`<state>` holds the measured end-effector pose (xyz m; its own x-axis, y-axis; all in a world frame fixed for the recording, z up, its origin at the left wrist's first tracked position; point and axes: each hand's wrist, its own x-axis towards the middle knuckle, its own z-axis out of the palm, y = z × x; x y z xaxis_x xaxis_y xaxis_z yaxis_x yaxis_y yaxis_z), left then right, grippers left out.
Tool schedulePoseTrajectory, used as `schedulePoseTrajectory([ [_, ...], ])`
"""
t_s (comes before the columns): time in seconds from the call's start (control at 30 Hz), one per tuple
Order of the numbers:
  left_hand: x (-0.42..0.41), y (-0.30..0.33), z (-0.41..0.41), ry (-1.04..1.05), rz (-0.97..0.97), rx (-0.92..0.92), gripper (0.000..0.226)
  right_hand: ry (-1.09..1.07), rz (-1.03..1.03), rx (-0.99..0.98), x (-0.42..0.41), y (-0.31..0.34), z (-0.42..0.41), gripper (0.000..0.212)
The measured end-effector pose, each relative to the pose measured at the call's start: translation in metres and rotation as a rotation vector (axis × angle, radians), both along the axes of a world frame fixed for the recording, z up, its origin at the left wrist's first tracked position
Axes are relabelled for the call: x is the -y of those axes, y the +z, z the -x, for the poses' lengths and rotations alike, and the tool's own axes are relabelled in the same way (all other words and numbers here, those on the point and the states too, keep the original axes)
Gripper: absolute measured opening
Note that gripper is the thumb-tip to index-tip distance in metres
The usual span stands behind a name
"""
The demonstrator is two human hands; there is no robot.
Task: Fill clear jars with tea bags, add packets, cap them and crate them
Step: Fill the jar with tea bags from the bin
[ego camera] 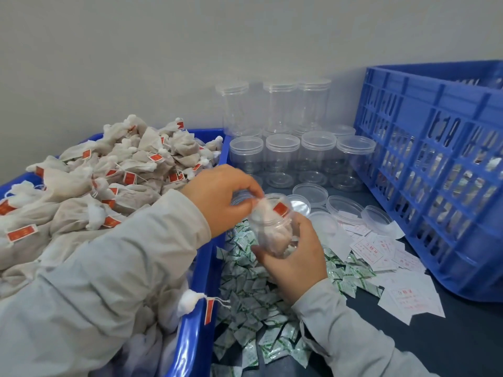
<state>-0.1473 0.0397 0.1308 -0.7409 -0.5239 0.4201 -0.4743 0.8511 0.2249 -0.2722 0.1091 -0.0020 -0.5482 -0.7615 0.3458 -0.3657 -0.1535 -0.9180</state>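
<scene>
Head view: the right hand (292,257) gripped an open jar (275,227) from below, fingers curled round its lower wall, tilted a little toward the left. The left hand (220,197) pinched a tea bag (268,213) at the jar's mouth, its red tag showing just inside the rim. Some bags already lay in the jar, so the filling step looked to be in hand, with packets, cap and crating not yet done.

The next move likely called for pushing this bag fully down, then reaching left for another from the heaped bin (202,308), whose blue wall stood just beside the left forearm. One bag hung over that wall near the camera and could snag a sleeve.

Below the jar lay a spread of green packets (245,295), and to the right white slips (381,251), both within easy reach. Loose lids (310,191) sat just beyond the jar. Empty capped jars (283,156) stood in rows at the far side, near enough that a wide swing might topple them. The crate (435,148) filled the right, its near wall high; a jar would need lifting well over that edge. Open room lay mainly near right, on the dark table (462,336).
</scene>
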Motion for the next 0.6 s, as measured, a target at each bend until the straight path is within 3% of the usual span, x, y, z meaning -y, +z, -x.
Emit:
schedulePoseTrajectory([
  [0.07,0.002,0.002,-0.001,0.014,0.031,-0.150,0.015,-0.081,0.091,-0.005,-0.003,0.002,0.004,0.073],
  [0.17,0.008,0.003,-0.004,0.075,0.058,-0.232,0.012,-0.025,-0.023,-0.019,-0.002,0.000,0.008,0.066],
  [0.47,0.053,0.012,-0.027,0.503,0.014,-0.246,0.018,-0.175,0.191,-0.155,-0.009,0.008,0.012,0.066],
  [0.6,0.073,0.008,-0.045,0.674,-0.060,-0.106,0.020,-0.013,0.114,-0.081,-0.010,0.007,0.007,0.067],
])
